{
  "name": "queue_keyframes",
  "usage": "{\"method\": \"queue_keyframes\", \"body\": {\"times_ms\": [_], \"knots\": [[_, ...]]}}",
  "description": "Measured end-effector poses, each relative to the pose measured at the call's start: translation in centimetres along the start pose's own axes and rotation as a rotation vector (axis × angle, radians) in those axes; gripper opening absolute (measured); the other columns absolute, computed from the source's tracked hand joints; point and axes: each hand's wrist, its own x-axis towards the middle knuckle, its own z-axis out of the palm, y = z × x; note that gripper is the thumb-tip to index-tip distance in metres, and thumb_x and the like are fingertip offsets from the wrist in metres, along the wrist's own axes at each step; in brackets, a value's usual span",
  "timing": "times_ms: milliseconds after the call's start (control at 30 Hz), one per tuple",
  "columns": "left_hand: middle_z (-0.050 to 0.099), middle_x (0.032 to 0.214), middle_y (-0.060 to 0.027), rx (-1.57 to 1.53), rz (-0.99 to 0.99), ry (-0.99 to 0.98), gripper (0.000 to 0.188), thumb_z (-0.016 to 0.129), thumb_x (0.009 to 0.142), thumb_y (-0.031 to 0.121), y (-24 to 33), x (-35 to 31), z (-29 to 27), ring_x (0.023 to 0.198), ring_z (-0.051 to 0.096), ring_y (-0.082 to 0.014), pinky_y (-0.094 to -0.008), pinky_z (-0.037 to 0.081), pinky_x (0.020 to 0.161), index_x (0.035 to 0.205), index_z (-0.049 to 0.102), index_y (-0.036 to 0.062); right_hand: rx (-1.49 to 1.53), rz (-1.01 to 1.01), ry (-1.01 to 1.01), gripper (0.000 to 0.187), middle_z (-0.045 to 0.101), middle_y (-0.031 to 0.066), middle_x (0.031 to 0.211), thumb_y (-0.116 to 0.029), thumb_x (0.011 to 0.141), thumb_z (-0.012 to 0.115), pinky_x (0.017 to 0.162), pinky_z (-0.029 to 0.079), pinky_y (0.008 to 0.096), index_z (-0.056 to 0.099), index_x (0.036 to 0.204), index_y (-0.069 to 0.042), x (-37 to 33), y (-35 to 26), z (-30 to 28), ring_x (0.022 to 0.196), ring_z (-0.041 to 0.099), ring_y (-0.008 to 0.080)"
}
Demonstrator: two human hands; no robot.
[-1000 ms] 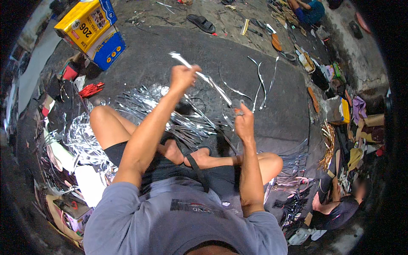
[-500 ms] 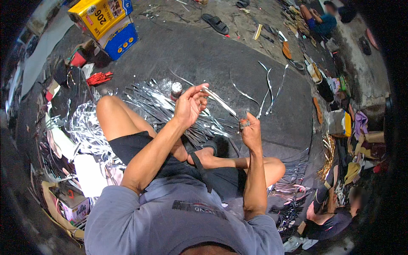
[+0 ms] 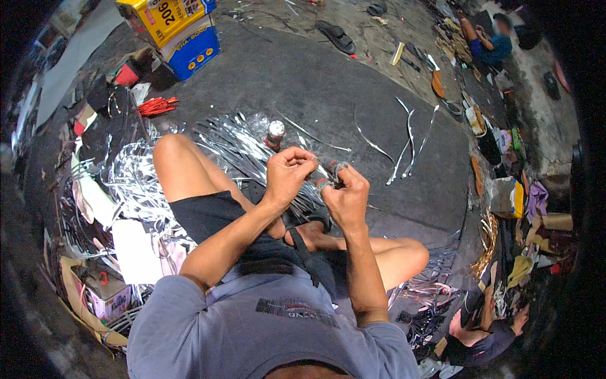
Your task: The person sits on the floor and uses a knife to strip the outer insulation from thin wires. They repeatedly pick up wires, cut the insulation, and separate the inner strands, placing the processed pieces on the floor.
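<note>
My left hand [image 3: 289,180] is closed in a pinch on a thin silver strip [image 3: 322,172] in front of my crossed legs. Close beside it, my right hand [image 3: 349,201] is closed on the same strip, with grey wrapping around its thumb and a finger. Only a short piece of the strip shows between the hands. Beyond them stands a small jar with a whitish top [image 3: 274,134]. A heap of silver strips [image 3: 230,145] lies on the dark mat just left of the jar, running under my hands. Several loose strips [image 3: 410,142] lie farther right.
Stacked yellow and blue boxes [image 3: 192,54] stand far left, near a red bundle of strips [image 3: 158,106]. Tangled silver strips [image 3: 129,183] and a square tin [image 3: 104,297] are at my left. A sandal [image 3: 336,36] lies far ahead. Other people [image 3: 495,47] sit at the right.
My hands have come together, the left moving down and the right moving left and slightly up. The long strip that was stretched between them now shows only a short piece.
</note>
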Motion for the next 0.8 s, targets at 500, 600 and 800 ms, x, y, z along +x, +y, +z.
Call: {"method": "queue_keyframes", "body": {"times_ms": [500,600,800], "knots": [[0.069,0.094,-0.0075,-0.550,-0.198,0.062,0.013,0.067,0.091,0.005,2.2,-1.5,-3.6,0.085,0.063,-0.0133,-0.0281,0.052,0.078,0.102,0.068,-0.0013,0.043,-0.252,0.063,0.015,0.052,0.0113,0.065,-0.001,0.063,0.067,0.051,0.041,0.0359,0.061,0.077,0.001,1.3,-3.8,3.4,0.054,0.051,0.0250],[0.067,0.085,-0.0061,-0.435,-0.159,0.080,0.011,0.072,0.087,0.005,3.7,-0.7,-4.2,0.076,0.060,-0.0117,-0.0254,0.049,0.070,0.095,0.069,-0.0025,0.052,-0.285,0.042,0.016,0.051,0.0111,0.065,0.000,0.062,0.068,0.050,0.040,0.0351,0.061,0.076,0.001,1.5,-4.7,3.1,0.052,0.049,0.0243],[0.067,0.081,-0.0064,-0.254,0.042,0.064,0.008,0.071,0.087,0.005,9.0,3.0,-8.5,0.069,0.061,-0.0124,-0.0244,0.049,0.066,0.092,0.069,-0.0019,0.072,-0.286,-0.005,0.017,0.050,0.0112,0.064,-0.001,0.061,0.068,0.049,0.039,0.0334,0.062,0.076,0.002,0.0,-6.1,1.2,0.051,0.049,0.0227]]}}
